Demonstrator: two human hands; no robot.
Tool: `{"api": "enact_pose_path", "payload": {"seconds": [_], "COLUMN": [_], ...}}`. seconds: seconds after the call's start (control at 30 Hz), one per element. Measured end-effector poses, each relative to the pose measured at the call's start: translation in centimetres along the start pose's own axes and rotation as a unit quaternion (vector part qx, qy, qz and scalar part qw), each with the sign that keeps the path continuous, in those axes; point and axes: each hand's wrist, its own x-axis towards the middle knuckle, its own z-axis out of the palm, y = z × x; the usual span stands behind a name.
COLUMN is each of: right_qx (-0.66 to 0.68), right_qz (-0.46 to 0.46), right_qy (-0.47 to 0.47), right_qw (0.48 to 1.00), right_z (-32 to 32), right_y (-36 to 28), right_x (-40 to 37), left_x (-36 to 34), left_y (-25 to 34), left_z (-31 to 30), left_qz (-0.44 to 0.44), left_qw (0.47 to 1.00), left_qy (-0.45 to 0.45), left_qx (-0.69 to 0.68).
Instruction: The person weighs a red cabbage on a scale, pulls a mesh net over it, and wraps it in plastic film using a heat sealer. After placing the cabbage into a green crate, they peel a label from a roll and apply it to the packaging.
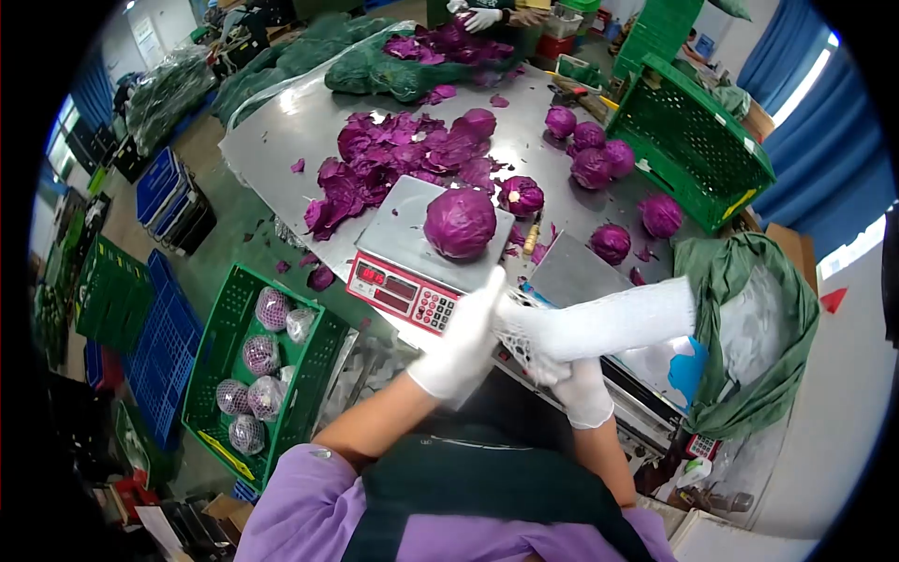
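A white mesh net sleeve point(524, 337) hangs bunched at the end of a long white roll point(623, 318) in front of me. My right hand point(582, 391), in a white glove, is closed on the net from below; its fingertips are partly hidden. Against the net's left edge is my left hand point(468, 337), also gloved and slightly blurred, with stretched fingers pointing up. Just beyond them, a purple cabbage point(460, 223) rests on the steel pan of a red-framed digital scale point(401, 292), whose red display is lit.
Loose purple leaves point(403, 155) lie behind the scale, and several cabbages point(592, 167) sit at right near a tilted green crate point(693, 140). A lower-left green crate point(314, 375) holds net-wrapped cabbages point(261, 354). Another person's gloved hand point(482, 19) is across the table.
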Motion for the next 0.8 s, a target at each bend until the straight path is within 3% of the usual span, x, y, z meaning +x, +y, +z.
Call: {"api": "enact_pose_path", "payload": {"seconds": [0.07, 0.1, 0.13, 0.17, 0.2, 0.23, 0.27, 0.33, 0.4, 0.43, 0.47, 0.5, 0.53, 0.57, 0.6, 0.67, 0.73, 0.8], "right_qx": [-0.023, -0.007, -0.004, -0.005, -0.062, -0.115, -0.163, -0.241, -0.385, -0.453, -0.452, -0.468, -0.543, -0.557, -0.511, -0.460, -0.298, -0.359], "right_qz": [0.224, 0.284, 0.338, 0.340, 0.213, 0.080, -0.057, -0.112, -0.114, -0.158, -0.141, -0.117, -0.203, -0.221, -0.260, -0.202, -0.092, -0.100], "right_qy": [-0.105, -0.234, -0.236, -0.242, -0.157, -0.066, 0.029, 0.066, 0.110, 0.106, 0.102, 0.104, 0.104, 0.113, 0.095, 0.024, -0.047, -0.083], "right_qw": [0.969, 0.930, 0.911, 0.909, 0.962, 0.988, 0.985, 0.962, 0.909, 0.871, 0.875, 0.870, 0.808, 0.793, 0.814, 0.864, 0.949, 0.924], "right_z": [-0.3, -0.4, 1.6, 1.4, 1.1, 0.6, 0.0, -1.6, -1.8, -0.1, 0.8, 0.8, -0.3, 0.0, -0.4, 0.5, 1.9, 3.2], "right_y": [0.6, 0.6, -2.1, -2.8, -3.4, -4.1, -5.0, -8.4, -7.8, -6.3, -4.8, -3.2, -1.4, -0.6, 0.8, 1.6, 3.1, 3.4], "right_x": [0.0, 0.6, 0.1, 1.1, 2.1, 3.0, 3.9, 6.3, 8.8, 9.7, 10.7, 12.6, 15.5, 17.6, 20.2, 24.3, 27.1, 27.8], "left_x": [1.1, 1.0, 0.3, -1.1, -3.0, -3.6, -3.5, -2.9, 1.0, 2.8, 7.9, 8.0, 10.3, 10.1, 13.8, 13.2, 15.0, 15.9], "left_y": [2.9, 3.7, 5.0, 5.6, 6.2, 6.0, 4.9, 1.8, -2.9, -4.0, -8.4, -4.6, -4.4, -1.8, -3.1, 0.9, 1.5, 2.2], "left_z": [-2.4, -2.7, -2.3, -1.1, 1.0, 1.9, -0.1, -2.1, -7.6, -9.4, -15.9, -14.3, -16.5, -14.3, -19.1, -16.9, -15.4, -14.8], "left_qz": [-0.089, -0.120, -0.149, -0.149, -0.149, -0.120, -0.049, -0.126, -0.106, -0.051, 0.139, 0.022, 0.088, 0.118, 0.115, 0.015, 0.035, 0.056], "left_qw": [0.972, 0.961, 0.949, 0.961, 0.970, 0.975, 0.969, 0.958, 0.981, 0.988, 0.952, 0.957, 0.934, 0.937, 0.951, 0.985, 0.993, 0.997], "left_qy": [-0.124, -0.161, -0.198, -0.142, -0.086, -0.102, -0.232, -0.256, 0.007, 0.122, 0.108, 0.269, 0.305, 0.317, 0.260, 0.114, 0.079, 0.044], "left_qx": [-0.180, -0.188, -0.195, -0.184, -0.173, -0.154, -0.062, -0.005, 0.161, 0.086, 0.251, 0.107, 0.162, 0.087, 0.120, 0.131, 0.078, 0.026]}}
